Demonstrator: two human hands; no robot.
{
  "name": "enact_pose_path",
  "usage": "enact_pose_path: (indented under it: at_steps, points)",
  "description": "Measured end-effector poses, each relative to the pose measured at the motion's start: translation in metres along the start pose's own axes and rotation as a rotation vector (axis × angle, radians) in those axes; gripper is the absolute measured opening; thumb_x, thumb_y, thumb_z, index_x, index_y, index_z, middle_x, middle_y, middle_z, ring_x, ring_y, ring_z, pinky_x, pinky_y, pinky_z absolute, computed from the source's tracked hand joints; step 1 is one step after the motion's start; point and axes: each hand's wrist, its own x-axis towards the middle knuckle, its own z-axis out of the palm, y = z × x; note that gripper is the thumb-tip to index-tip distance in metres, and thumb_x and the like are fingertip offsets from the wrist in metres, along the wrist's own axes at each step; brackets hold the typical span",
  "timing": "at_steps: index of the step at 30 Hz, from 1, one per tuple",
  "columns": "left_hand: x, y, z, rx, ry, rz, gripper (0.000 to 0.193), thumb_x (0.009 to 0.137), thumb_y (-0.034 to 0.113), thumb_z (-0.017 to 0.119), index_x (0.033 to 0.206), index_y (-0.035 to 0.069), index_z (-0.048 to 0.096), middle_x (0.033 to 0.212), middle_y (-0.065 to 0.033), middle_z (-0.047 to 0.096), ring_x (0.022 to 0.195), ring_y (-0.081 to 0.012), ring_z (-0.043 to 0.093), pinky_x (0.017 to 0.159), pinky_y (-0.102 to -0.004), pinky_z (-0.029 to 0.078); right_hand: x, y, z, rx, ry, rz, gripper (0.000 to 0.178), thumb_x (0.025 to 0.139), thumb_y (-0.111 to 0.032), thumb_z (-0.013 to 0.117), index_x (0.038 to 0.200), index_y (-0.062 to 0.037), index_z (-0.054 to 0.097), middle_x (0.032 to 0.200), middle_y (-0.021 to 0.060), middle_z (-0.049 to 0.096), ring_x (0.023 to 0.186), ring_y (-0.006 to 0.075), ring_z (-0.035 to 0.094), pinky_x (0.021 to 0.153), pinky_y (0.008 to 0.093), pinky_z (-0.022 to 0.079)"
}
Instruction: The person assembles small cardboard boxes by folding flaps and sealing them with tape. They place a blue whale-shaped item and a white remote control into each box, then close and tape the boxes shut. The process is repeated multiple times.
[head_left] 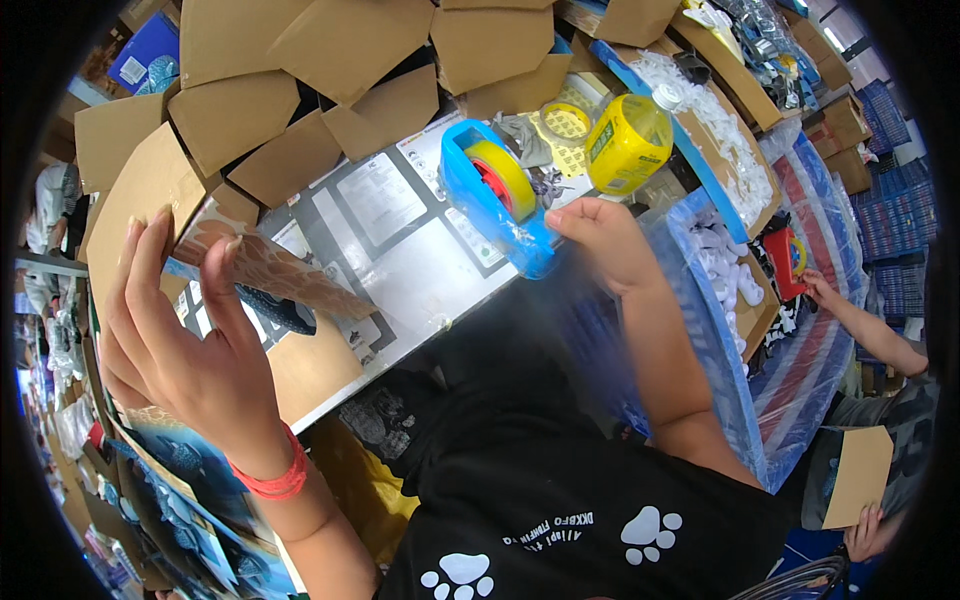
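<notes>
My left hand (185, 330), with a red band at the wrist, pinches the top edge of a cardboard box (145, 195) between thumb and fingers. The box has a brown patterned side panel (290, 265) and stands at the left of the table. My right hand (605, 240) is closed, its thumb and fingertips at the front end of a blue tape dispenser (460, 175). A yellow tape roll (503, 175) with a red core sits in the dispenser. No loose strip of tape can be made out.
Open cardboard boxes (350, 50) crowd the table's far side. A yellow bottle (625, 145) and another tape roll (565, 122) stand behind the dispenser. Bins of white parts (715, 265) lie to the right. A co-worker's hand (820, 290) touches a red tape dispenser (785, 265).
</notes>
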Motion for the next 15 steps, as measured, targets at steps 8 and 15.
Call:
enact_pose_path:
  at_steps: [8, 15]
  points:
    - [-0.003, 0.000, 0.001, -0.019, 0.034, 0.005, 0.037, 0.091, 0.032, 0.076, 0.123, 0.015, 0.072, 0.121, 0.0013, 0.072, 0.105, -0.0172, 0.065, 0.097, -0.0307, 0.042, -0.050, 0.012, -0.012, 0.008, 0.062, 0.098, 0.024, 0.092, -0.020, 0.075, 0.102, 0.0013, 0.072, 0.096, 0.0022, 0.072, 0.085, 0.0100, 0.062, 0.077, 0.0280, 0.049]
    - [-0.005, 0.004, -0.011, -0.010, -0.055, -0.035, 0.036, 0.094, 0.019, 0.073, 0.131, 0.017, 0.070, 0.129, -0.0037, 0.069, 0.123, -0.0233, 0.058, 0.112, -0.0370, 0.036, -0.046, 0.036, 0.000, -1.308, 0.448, -0.409, 0.019, 0.090, -0.023, 0.071, 0.089, -0.0043, 0.072, 0.086, 0.0110, 0.070, 0.083, 0.0287, 0.069, 0.074, 0.0407, 0.053]
